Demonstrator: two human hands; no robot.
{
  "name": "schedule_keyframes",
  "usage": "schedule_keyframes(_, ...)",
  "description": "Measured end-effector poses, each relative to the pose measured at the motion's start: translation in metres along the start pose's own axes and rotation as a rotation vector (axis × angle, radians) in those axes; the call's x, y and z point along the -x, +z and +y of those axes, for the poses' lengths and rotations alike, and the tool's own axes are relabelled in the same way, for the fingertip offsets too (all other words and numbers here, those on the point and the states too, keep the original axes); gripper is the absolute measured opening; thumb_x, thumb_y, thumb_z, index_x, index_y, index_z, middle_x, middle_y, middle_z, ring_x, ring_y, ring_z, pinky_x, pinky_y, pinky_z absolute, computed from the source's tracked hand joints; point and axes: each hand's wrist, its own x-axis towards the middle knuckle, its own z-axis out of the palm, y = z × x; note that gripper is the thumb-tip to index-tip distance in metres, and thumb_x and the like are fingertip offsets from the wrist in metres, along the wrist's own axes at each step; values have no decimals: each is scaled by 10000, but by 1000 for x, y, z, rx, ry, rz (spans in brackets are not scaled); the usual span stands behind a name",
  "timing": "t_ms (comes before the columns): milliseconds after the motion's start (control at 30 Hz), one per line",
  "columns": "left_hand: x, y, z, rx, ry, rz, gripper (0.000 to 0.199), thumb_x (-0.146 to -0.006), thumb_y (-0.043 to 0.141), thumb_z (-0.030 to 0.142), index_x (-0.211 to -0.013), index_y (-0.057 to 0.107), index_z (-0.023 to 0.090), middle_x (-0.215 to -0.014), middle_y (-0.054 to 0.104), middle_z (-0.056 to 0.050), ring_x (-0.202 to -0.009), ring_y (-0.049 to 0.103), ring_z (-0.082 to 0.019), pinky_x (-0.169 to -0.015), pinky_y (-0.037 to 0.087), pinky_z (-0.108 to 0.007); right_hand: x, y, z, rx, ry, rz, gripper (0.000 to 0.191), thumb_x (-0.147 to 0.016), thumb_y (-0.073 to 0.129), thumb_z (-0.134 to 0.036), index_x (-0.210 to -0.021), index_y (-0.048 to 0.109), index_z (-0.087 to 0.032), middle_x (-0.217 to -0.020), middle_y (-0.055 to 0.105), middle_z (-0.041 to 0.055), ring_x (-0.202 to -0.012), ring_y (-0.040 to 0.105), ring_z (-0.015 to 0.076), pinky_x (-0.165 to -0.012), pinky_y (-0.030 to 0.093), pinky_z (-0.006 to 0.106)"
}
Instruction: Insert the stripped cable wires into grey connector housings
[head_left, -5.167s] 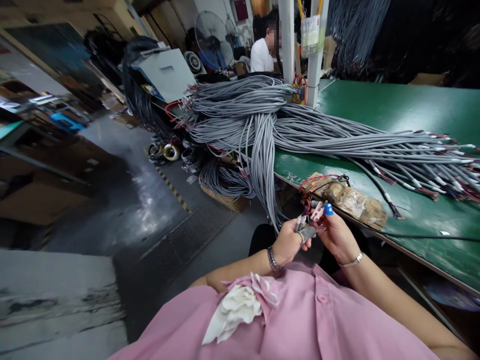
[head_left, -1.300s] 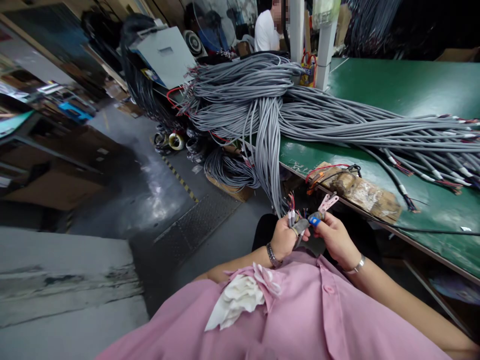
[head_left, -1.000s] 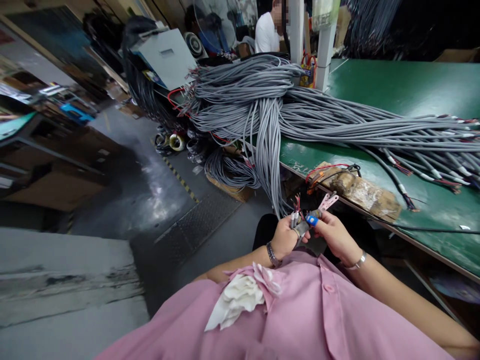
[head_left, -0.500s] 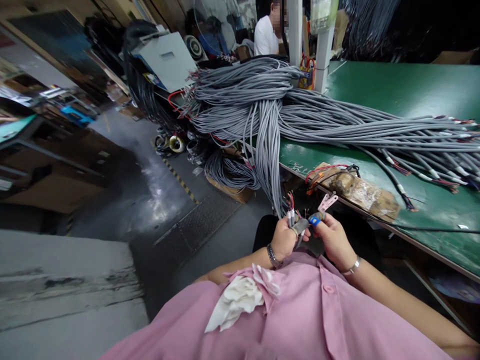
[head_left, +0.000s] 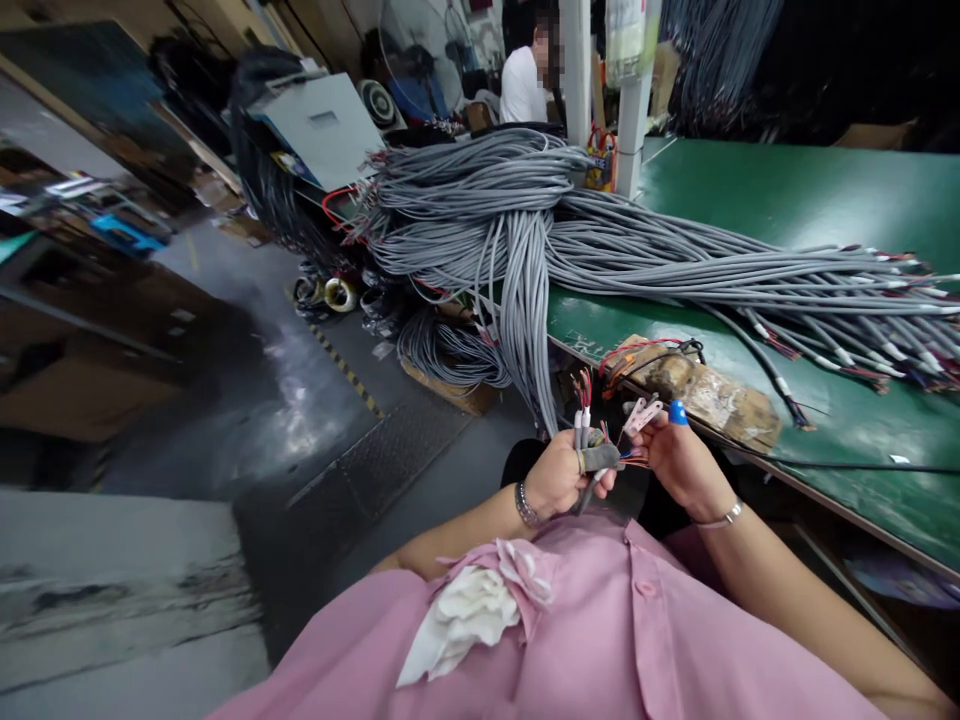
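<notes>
My left hand [head_left: 561,478], with a grey cover on its thumb, is closed around several grey cables [head_left: 583,430] near my waist. Stripped ends with red and other coloured wires [head_left: 583,388] stick up from it, and more thin wires [head_left: 636,459] point toward my right side. Close by on the right, my right hand [head_left: 688,468] is open, its thumb in a blue finger cover [head_left: 678,413] raised apart from the fingers. A pink clip [head_left: 643,415] sits just beyond the right fingertips; whether they touch it I cannot tell.
A large heap of grey cables [head_left: 480,190] lies across the green table [head_left: 765,190] and hangs over its edge. A wooden block [head_left: 720,400] wrapped in tape lies near the table's front edge. Coiled cables [head_left: 450,350] are below. A person in white [head_left: 523,85] is behind.
My right hand has drawn away to the right from the left hand, and its blue-covered thumb has lifted off. My left hand keeps hold of the cables. The view has shifted slightly.
</notes>
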Motion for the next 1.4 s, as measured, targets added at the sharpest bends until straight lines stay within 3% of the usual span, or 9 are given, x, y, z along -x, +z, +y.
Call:
schedule_keyframes(167, -6, 7, 5, 23, -24, -41, 385, -616, 784, 422, -675, 533, 137, -478, 587, -11, -325, 462, -75, -325, 254, -172, -4, 11, -3, 33, -24, -30, 423, -837, 540, -587, -758, 648, -185, -676, 595, 31, -605, 520, 143, -569, 439, 278)
schedule_keyframes(533, -9, 2, -4, -9, -50, -15, 377, -612, 783, 410, -668, 537, 130, -489, 581, -14, -353, 474, -80, -347, 251, -187, -6, 19, 2, -60, -81, 126, 349, -724, 716, -523, -775, 684, -178, -676, 608, 12, -563, 499, 112, -517, 418, 242)
schedule_keyframes(833, -2, 6, -2, -68, -11, -6, 447, -613, 764, 516, -620, 528, 137, -473, 571, -15, -357, 469, -79, -372, 301, -197, 0, 19, -2, -90, 21, 50, 501, -765, 530, -697, -754, 637, -208, -701, 599, 25, -577, 506, 139, -540, 438, 273)
schedule_keyframes(933, 3, 6, -5, -87, 12, -19, 418, -640, 755, 492, -626, 547, 130, -489, 585, -22, -357, 482, -83, -373, 316, -200, 0, 16, -4, -91, 41, 53, 455, -782, 553, -652, -763, 644, -207, -759, 618, 31, -609, 517, 135, -547, 437, 259)
schedule_keyframes(1100, 9, 11, -4, -21, 54, 107, 398, -640, 757, 469, -654, 553, 128, -509, 593, -19, -373, 506, -89, -369, 320, -188, 2, 18, -4, -52, -26, 49, 276, -826, 614, -481, -826, 658, -208, -718, 597, 9, -594, 492, 121, -552, 430, 253)
schedule_keyframes(1400, 3, 13, -9, -38, 65, 142, 343, -671, 730, 421, -657, 560, 123, -539, 604, -31, -402, 519, -92, -390, 333, -193, -5, 18, 2, -46, -55, 130, 355, -739, 684, -550, -819, 670, -205, -714, 611, 15, -604, 507, 138, -559, 435, 273)
